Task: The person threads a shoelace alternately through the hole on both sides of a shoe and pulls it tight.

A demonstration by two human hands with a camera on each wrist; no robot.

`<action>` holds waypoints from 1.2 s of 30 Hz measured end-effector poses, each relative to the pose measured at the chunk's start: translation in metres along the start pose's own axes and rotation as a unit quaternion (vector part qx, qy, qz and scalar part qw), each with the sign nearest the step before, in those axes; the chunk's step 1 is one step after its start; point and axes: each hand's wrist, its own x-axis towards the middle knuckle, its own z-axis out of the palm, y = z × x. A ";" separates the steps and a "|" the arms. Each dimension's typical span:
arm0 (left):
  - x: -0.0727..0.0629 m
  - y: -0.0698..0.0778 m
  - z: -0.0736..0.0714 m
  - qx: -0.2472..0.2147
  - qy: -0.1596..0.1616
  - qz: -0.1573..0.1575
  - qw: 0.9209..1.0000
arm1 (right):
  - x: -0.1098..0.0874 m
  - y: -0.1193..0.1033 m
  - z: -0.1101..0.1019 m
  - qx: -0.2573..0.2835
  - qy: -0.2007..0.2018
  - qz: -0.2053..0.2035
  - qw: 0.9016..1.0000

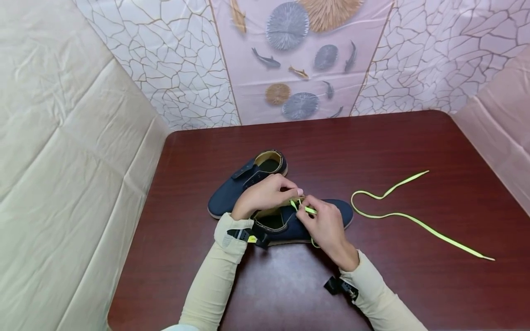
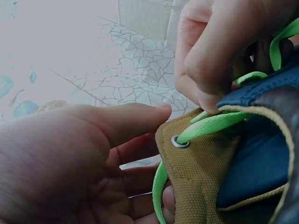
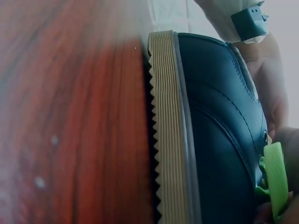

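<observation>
A navy blue shoe lies across the table, toe to the right. In the left wrist view a yellow-green shoelace runs through a metal eyelet in the shoe's tan-lined flap. My left hand holds this flap's edge, thumb tip at its corner and fingers behind. My right hand pinches the lace just over the shoe's opening. Part of that lace hangs beside the upper in the right wrist view, where the right fingers are mostly out of frame.
Behind the left hand lies a second navy shoe, with no lace showing in it. Another yellow-green lace curves over the right side of the dark red table. Patterned cloth hangs along the table's far edge.
</observation>
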 end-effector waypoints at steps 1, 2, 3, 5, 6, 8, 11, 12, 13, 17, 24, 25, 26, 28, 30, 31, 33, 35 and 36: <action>0.000 0.000 0.000 0.004 0.000 0.000 1.000 | 0.000 0.000 0.000 0.001 0.003 0.002 1.000; 0.000 0.000 0.000 0.008 -0.001 0.000 1.000 | -0.001 -0.001 0.000 0.000 0.007 0.003 1.000; 0.000 0.000 0.000 0.013 -0.001 0.000 1.000 | -0.001 -0.001 0.000 -0.001 0.012 0.003 1.000; 0.000 0.001 0.000 0.019 -0.004 -0.001 1.000 | -0.002 -0.001 0.001 -0.009 0.024 0.000 1.000; 0.000 0.001 0.000 0.021 -0.007 -0.002 1.000 | -0.002 -0.001 0.001 -0.013 0.030 -0.004 0.999; 0.000 0.001 0.000 0.024 -0.012 -0.002 1.000 | -0.002 -0.001 0.001 -0.021 0.041 -0.015 0.999; 0.001 0.001 0.000 0.025 -0.017 -0.003 1.000 | -0.002 0.000 0.000 -0.028 0.042 -0.037 0.998; 0.001 0.001 0.000 0.026 -0.017 -0.003 1.000 | -0.002 0.000 -0.001 -0.029 0.038 -0.044 0.998; 0.001 0.001 0.000 0.026 -0.016 -0.002 1.000 | -0.002 0.000 -0.001 -0.031 0.034 -0.049 0.998; 0.001 0.002 0.001 0.025 -0.014 -0.002 1.000 | -0.002 -0.001 -0.001 -0.035 0.025 -0.049 0.998; 0.001 0.004 0.000 0.028 -0.006 -0.002 1.000 | -0.002 -0.003 0.002 -0.042 0.037 -0.050 0.997; 0.001 0.004 -0.001 0.028 -0.005 -0.001 1.000 | -0.002 -0.003 0.003 -0.044 0.037 -0.051 0.997; 0.001 0.004 -0.001 0.029 -0.004 -0.001 1.000 | -0.001 -0.003 0.003 -0.047 0.038 -0.053 0.997; 0.000 0.003 -0.003 0.023 -0.004 -0.005 1.000 | -0.001 -0.003 0.004 -0.055 0.038 -0.054 0.996; -0.001 0.001 -0.004 0.011 -0.006 -0.015 1.000 | -0.001 -0.003 0.004 -0.064 0.036 -0.054 0.996; -0.002 0.000 -0.005 0.003 -0.008 -0.021 1.000 | -0.001 -0.003 0.004 -0.069 0.035 -0.052 0.996; -0.004 -0.005 -0.006 -0.022 -0.014 -0.035 0.999 | -0.001 -0.004 0.004 -0.078 0.035 -0.050 0.995; -0.003 -0.008 -0.006 -0.036 -0.017 -0.045 0.998 | -0.002 -0.004 0.004 -0.083 0.034 -0.047 0.995; -0.003 -0.008 -0.006 -0.034 -0.016 -0.050 0.998 | -0.002 -0.004 0.004 -0.084 0.035 -0.045 0.995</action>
